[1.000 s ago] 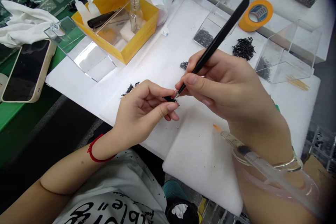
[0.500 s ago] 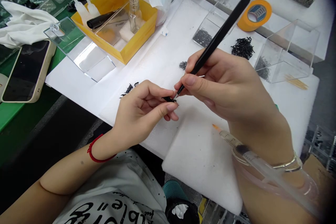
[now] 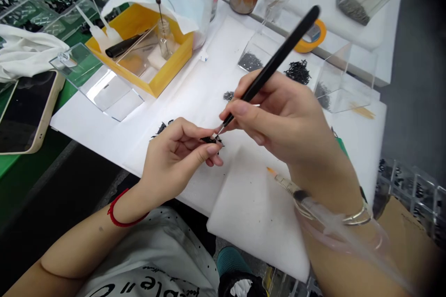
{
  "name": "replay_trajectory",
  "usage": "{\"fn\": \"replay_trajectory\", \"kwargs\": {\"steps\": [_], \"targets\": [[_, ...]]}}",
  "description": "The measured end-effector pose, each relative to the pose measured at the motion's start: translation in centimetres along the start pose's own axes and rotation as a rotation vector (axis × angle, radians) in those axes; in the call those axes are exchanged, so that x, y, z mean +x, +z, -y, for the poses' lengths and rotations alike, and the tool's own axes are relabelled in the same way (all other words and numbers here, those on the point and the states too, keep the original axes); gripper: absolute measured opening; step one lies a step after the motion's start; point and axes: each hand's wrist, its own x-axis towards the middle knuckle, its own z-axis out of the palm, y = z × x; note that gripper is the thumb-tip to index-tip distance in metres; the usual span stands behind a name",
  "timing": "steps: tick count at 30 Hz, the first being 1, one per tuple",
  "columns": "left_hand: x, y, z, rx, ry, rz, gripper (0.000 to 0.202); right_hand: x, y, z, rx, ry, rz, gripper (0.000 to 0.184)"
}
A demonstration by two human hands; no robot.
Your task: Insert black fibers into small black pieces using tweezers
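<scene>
A small black clump of fine pieces (image 3: 211,139) is pinched between the thumb and forefinger of the left hand (image 3: 177,162), above a white paper sheet (image 3: 188,79). In the right hand (image 3: 278,120), a slender black-handled tool with a metal tip (image 3: 275,62) is held like a pen, the grip pressed closed on its handle, and the tip is set at the clump. Against the earlier views, the pinch and the tip's position are unchanged; only the whole scene is shifted in the frame. Loose black pieces (image 3: 228,96) are left lying on the sheet.
</scene>
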Motion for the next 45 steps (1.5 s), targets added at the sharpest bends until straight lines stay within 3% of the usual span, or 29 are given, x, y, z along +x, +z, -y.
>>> {"fn": "replay_trajectory", "kwargs": {"steps": [4,9,14,19,23,26,29,35,45], "targets": [[-0.1,-0.1,0.0,-0.016,-0.024,-0.005,0.017,-0.3,-1.9,1.4,0.011,-0.119,-0.232,0.016],[-0.2,-0.3,0.0,-0.025,-0.041,0.034,0.017,-1.4,-5.8,1.6,-0.118,0.025,-0.429,0.015],[-0.6,-0.4,-0.1,0.072,-0.078,0.058,0.023,-2.9,-7.0,-0.3,-0.411,0.233,-0.423,0.010],[-1.7,-0.8,-0.4,0.245,-0.045,0.140,0.036,-3.9,-6.7,-1.9,-0.534,0.275,-0.391,0.006],[-2.0,0.0,-1.2,0.169,-0.115,0.341,0.039,-4.4,-6.7,-2.3,-0.531,0.235,-0.423,0.007],[-1.7,1.0,-1.0,-0.008,-0.263,0.404,0.031,-4.6,-6.8,-2.7,-0.450,0.112,-0.473,0.006],[-1.4,1.7,-0.4,-0.053,-0.335,0.450,0.025,-4.5,-7.0,-3.3,-0.369,0.018,-0.461,0.005],[-1.2,1.8,0.2,0.074,-0.176,0.596,0.024,-4.2,-7.3,-4.0,-0.343,0.004,-0.439,0.006],[-1.0,1.9,0.2,0.153,-0.157,0.614,0.018,-3.4,-6.9,-4.0,-0.305,0.093,-0.547,0.009]]}}
